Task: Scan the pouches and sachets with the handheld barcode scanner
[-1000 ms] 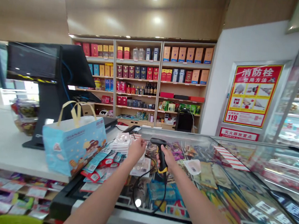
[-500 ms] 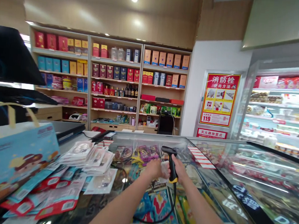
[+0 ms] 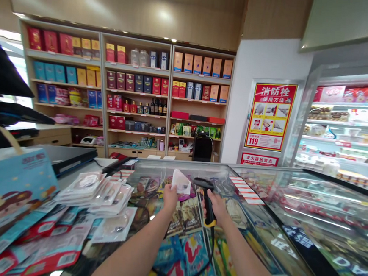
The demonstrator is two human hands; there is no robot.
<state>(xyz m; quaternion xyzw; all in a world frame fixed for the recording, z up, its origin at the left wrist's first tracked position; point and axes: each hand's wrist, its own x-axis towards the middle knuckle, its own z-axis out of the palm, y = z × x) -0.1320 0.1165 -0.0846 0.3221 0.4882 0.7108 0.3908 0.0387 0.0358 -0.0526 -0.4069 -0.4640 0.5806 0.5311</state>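
My left hand [image 3: 170, 197] is closed on a small clear-and-white packet [image 3: 180, 183], held upright above the glass lid of a chest freezer [image 3: 261, 212]. My right hand [image 3: 217, 205] grips the handle of a black barcode scanner [image 3: 205, 194] with a yellow band; its head points left at the packet. The scanner's black cable [image 3: 206, 263] loops down over the glass toward me. A heap of clear and white packets [image 3: 100, 189] lies on the glass to the left of my hands.
Red and blue pouches [image 3: 35, 241] and a light-blue paper gift bag [image 3: 7, 196] lie at the left. A black checkout screen [image 3: 4, 77] stands far left. Shelves of boxed goods [image 3: 137, 87] line the back wall. A fire-hydrant poster [image 3: 270, 117] and a chilled display [image 3: 346, 134] are at the right.
My left hand left the packet heap, picked a packet off the glass by the scanner and raised it in front of the scanner head. My view swung right.
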